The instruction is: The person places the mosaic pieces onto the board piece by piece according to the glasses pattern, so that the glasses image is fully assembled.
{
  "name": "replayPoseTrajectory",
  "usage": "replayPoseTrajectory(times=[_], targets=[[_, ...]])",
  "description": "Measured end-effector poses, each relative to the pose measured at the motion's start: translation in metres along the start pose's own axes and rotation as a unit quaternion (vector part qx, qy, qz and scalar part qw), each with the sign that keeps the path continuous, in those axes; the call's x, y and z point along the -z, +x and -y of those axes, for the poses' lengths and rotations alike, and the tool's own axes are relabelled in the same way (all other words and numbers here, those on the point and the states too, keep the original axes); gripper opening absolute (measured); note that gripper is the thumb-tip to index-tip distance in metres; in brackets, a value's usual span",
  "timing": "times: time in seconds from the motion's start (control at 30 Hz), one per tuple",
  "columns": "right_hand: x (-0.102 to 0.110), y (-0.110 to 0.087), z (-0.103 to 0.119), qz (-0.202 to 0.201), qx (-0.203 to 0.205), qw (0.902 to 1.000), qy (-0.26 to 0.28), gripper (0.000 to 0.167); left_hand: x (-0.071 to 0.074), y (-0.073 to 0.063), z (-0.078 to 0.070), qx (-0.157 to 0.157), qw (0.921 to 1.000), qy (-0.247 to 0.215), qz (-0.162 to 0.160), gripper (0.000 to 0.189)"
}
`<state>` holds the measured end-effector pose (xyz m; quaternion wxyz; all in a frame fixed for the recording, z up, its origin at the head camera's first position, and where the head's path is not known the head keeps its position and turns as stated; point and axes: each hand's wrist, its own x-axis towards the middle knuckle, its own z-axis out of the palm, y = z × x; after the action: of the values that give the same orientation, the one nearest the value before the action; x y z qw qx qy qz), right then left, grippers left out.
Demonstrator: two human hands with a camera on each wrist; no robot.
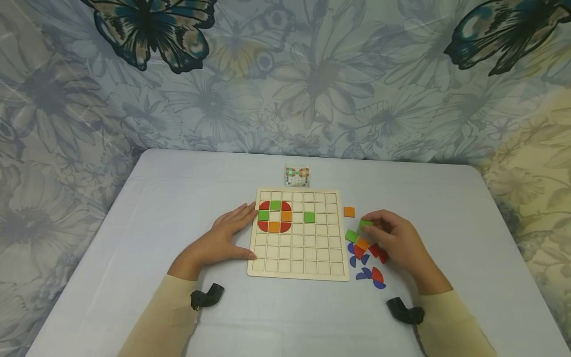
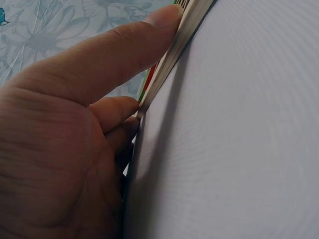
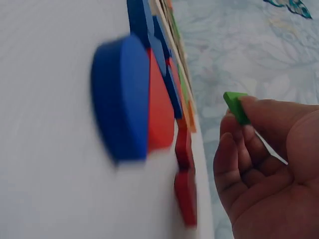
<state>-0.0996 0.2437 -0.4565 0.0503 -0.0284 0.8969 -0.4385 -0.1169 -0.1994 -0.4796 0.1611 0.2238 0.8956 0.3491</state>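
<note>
A pale wooden grid board (image 1: 298, 255) lies on the table. Red corner pieces with green and orange squares form a ring at its upper left, and one green square (image 1: 310, 217) sits alone to the right. My left hand (image 1: 222, 239) rests at the board's left edge, fingers and thumb extended, thumb tip (image 2: 167, 16) on the rim. In my right hand (image 1: 397, 240) a green square tile (image 3: 236, 106) is pinched between thumb and fingertips, held above the loose pieces. Below it lie a second green square (image 1: 351, 236), an orange square (image 1: 363, 244), and several red and blue curved pieces.
Behind the board lies a small pattern card (image 1: 297, 176). A single orange square (image 1: 349, 212) is at the board's upper right. Toward the front right are blue pieces (image 1: 361, 275) and a red one (image 1: 377, 274). A patterned cloth (image 1: 312, 99) hangs beyond the table's far edge.
</note>
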Motion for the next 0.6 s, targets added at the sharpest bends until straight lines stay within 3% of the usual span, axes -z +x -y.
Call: replayPoseTrajectory(times=[0.6], targets=[[-0.044,0.031,0.047,0.032,0.051,0.9978,0.028,0.015,-0.001,0.000,0.002,0.000,1.0000,0.002,0.000,0.117]])
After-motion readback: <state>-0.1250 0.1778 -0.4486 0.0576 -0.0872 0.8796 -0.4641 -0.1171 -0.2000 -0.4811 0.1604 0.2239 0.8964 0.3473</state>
